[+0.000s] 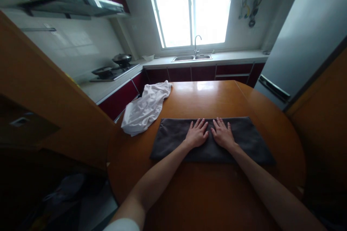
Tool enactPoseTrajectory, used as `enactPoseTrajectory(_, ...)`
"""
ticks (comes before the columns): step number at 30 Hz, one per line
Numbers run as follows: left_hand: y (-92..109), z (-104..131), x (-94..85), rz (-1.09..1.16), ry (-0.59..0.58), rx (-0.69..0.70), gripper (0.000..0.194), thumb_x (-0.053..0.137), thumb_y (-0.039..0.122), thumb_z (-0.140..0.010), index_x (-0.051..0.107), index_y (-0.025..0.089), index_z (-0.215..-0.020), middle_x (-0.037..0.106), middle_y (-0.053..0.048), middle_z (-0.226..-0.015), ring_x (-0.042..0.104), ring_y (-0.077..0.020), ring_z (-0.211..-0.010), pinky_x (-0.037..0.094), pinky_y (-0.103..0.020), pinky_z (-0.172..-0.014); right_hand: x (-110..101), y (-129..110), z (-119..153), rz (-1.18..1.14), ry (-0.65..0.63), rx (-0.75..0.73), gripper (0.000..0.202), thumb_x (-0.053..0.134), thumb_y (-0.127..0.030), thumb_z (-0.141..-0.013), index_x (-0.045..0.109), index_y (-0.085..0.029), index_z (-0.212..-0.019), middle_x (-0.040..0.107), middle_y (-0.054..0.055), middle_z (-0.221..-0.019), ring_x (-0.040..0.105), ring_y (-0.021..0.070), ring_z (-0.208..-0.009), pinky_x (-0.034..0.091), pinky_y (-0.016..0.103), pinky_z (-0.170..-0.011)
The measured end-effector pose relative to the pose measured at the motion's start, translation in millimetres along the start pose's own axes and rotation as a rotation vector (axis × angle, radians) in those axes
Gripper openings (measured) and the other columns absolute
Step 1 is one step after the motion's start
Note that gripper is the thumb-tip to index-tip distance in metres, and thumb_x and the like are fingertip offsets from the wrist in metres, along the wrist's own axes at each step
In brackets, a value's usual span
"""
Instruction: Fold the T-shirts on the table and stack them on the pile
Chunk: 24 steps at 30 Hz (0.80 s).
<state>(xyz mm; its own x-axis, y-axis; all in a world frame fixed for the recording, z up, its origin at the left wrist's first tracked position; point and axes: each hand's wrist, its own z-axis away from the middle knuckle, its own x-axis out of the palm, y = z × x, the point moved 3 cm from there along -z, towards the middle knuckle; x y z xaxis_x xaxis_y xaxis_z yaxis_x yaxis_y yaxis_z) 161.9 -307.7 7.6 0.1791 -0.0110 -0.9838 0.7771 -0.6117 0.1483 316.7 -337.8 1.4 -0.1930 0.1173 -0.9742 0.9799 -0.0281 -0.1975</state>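
Note:
A dark grey cloth (170, 139), folded into a long flat rectangle, lies across the near half of the wooden table. My left hand (197, 134) rests palm down on its middle, fingers spread towards the far edge. Close beside it, my right hand (222, 134) lies flat on the same cloth with its fingers apart. A small gap separates the two thumbs. Neither hand grips anything. What kind of cloth item it is, I cannot tell.
A crumpled white cloth (148, 106) lies at the left edge of the oval table (203, 97). Beyond stand a counter with a sink (191, 58), a stove with a lidded pan (121, 59), and a fridge (303, 36) on the right.

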Motion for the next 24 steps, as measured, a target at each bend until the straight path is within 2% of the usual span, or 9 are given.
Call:
enactPoseTrajectory(9,3,0,-3.6,0.051,-0.011,0.005,0.059,0.035,0.047,-0.102,0.036,0.025,-0.157,0.023,-0.003,-0.167,0.016,-0.0247,-0.155,0.015,-0.055,-0.125,0,2,-1,-0.016,0.007,0.008,0.059,0.031,-0.037,-0.102,0.038,-0.013,-0.155,0.025,0.012,-0.166,0.019,0.0247,-0.154,0.01,0.055,-0.123)
enactPoseTrajectory(12,-3,-4,-12.3,0.141,-0.007,-0.04,0.06,0.034,0.046,-0.103,0.032,0.023,-0.158,0.022,-0.006,-0.167,0.017,-0.0245,-0.155,0.021,-0.054,-0.123,-2,1,-1,-0.023,0.0,0.009,0.06,0.031,-0.038,-0.102,0.037,-0.013,-0.156,0.025,0.012,-0.166,0.018,0.0238,-0.154,0.009,0.055,-0.123)
enactPoseTrajectory(14,-15,-6,-24.3,0.168,0.018,-0.089,0.06,0.037,0.043,-0.103,0.031,0.02,-0.158,0.023,-0.009,-0.167,0.018,-0.0261,-0.155,0.023,-0.052,-0.123,-3,1,-1,-0.031,-0.007,0.01,0.06,0.031,-0.039,-0.102,0.037,-0.013,-0.155,0.025,0.012,-0.166,0.018,0.0236,-0.154,0.009,0.055,-0.123)
enactPoseTrajectory(17,-51,-3,-49.0,0.154,0.07,-0.147,0.06,0.042,0.036,-0.1,0.036,0.014,-0.155,0.032,-0.013,-0.163,0.024,-0.0273,-0.153,0.024,-0.049,-0.123,-3,1,-1,-0.046,-0.009,0.01,0.06,0.032,-0.039,-0.102,0.038,-0.012,-0.155,0.024,0.012,-0.166,0.017,0.0234,-0.154,0.008,0.055,-0.123)
enactPoseTrajectory(19,-87,8,-66.2,0.151,0.122,-0.213,0.058,0.042,0.032,-0.099,0.041,0.008,-0.151,0.043,-0.018,-0.157,0.037,-0.0251,-0.148,0.029,-0.041,-0.122,-3,1,-1,-0.054,-0.003,0.01,0.06,0.032,-0.039,-0.102,0.038,-0.012,-0.155,0.024,0.012,-0.166,0.017,0.0233,-0.154,0.008,0.054,-0.123)
enactPoseTrajectory(21,-127,27,-80.1,0.107,0.183,-0.31,0.055,0.045,0.031,-0.096,0.048,0.006,-0.145,0.051,-0.02,-0.149,0.046,-0.0269,-0.141,0.034,-0.04,-0.119,-3,1,-1,-0.061,0.002,0.01,0.06,0.033,-0.039,-0.102,0.038,-0.013,-0.155,0.024,0.013,-0.166,0.017,0.0234,-0.154,0.007,0.054,-0.123)
enactPoseTrajectory(24,-181,68,-86.7,0.061,0.166,-0.549,0.054,0.055,0.037,-0.09,0.058,0.006,-0.134,0.062,-0.021,-0.135,0.057,-0.0327,-0.128,0.043,-0.044,-0.11,-3,1,-1,-0.079,0.012,0.008,0.059,0.034,-0.037,-0.102,0.039,-0.012,-0.154,0.025,0.014,-0.165,0.018,0.0242,-0.154,0.007,0.055,-0.123)
